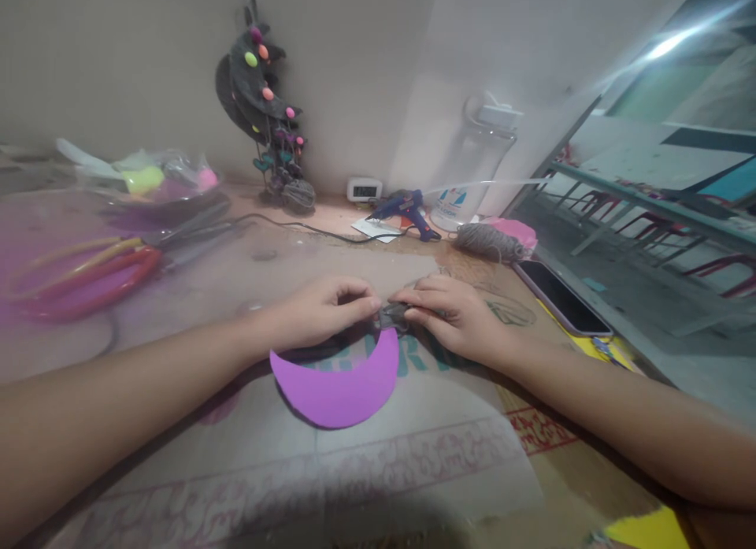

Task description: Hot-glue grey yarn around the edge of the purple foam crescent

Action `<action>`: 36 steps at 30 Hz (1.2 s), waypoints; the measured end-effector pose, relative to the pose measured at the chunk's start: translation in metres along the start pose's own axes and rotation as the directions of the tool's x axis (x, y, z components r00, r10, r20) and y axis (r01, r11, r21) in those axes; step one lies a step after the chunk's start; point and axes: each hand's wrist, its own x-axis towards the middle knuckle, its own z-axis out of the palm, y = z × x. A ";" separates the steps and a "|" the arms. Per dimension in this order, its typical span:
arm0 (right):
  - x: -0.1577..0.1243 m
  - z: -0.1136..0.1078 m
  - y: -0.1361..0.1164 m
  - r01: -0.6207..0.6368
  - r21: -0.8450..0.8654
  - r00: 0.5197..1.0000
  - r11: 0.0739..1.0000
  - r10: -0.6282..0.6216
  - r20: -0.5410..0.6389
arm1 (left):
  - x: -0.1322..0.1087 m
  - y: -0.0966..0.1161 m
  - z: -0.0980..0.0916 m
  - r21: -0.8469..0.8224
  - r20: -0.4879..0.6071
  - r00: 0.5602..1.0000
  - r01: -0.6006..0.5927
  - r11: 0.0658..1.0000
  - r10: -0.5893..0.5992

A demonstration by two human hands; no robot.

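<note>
A purple crescent moon cutout [339,387] lies on the table, its right tip covered by grey yarn [392,316]. My left hand [336,306] pinches the yarn-covered tip between thumb and forefinger from the left. From the right, my right hand [452,309] has its fingertips closed on the same grey yarn. The crescent's left tip and lower curve are bare. A ball of grey yarn [487,240] rests behind my right hand.
Large scissors [88,277] lie at left near a plastic bag [159,179]. At the back stand a blue glue gun [407,212], a small clock [365,190] and a clear bottle [472,171]. A phone [564,297] lies at right. A decorated grey crescent [248,84] hangs on the wall.
</note>
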 end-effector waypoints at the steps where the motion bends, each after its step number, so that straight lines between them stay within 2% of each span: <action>1: 0.000 0.000 0.000 0.003 0.005 1.000 1.000 -0.003 0.000 | 0.000 0.000 0.000 -0.003 0.004 1.000 -0.003 1.000 0.003; 6: 0.001 0.001 0.002 0.034 -0.007 0.999 0.999 -0.034 -0.019 | 0.000 0.000 0.000 -0.020 0.017 1.000 -0.019 1.000 0.019; 13: -0.001 0.003 0.003 0.022 -0.030 1.000 0.999 -0.022 -0.003 | -0.001 0.000 -0.001 -0.037 0.042 0.999 0.021 0.999 -0.020; 19: 0.000 0.000 -0.002 -0.009 0.043 1.000 0.999 0.009 -0.016 | 0.001 0.000 0.000 -0.023 0.009 1.000 0.020 1.000 -0.020; 25: -0.001 0.000 0.001 -0.006 0.006 1.000 1.000 0.006 0.003 | 0.001 0.000 0.001 -0.046 -0.003 1.000 0.011 0.999 -0.011; 36: 0.000 0.002 0.002 -0.037 0.054 0.999 0.998 0.036 0.029 | 0.000 -0.001 0.000 0.053 -0.003 1.000 -0.025 0.998 0.025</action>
